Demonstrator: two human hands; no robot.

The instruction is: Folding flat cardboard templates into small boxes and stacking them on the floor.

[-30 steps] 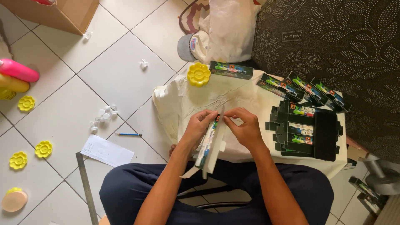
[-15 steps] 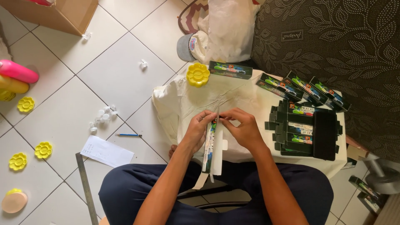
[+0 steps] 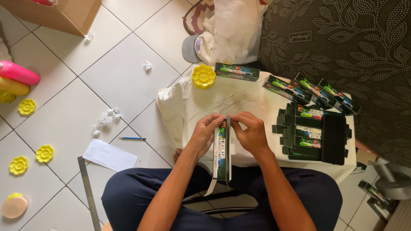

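A long, narrow printed carton stands on end over the person's lap, at the near edge of a cloth-covered worktop. The left hand pinches its upper left side, fingers curled; the right hand grips the top from the right, both closed on the carton. To the right lies a stack of flat black cartons, unfolded, with several finished boxes fanned beyond them and one more beside a yellow flower-shaped palette. On the tiled floor to the left lie a sheet of paper, a blue pencil, a metal ruler and more yellow palettes.
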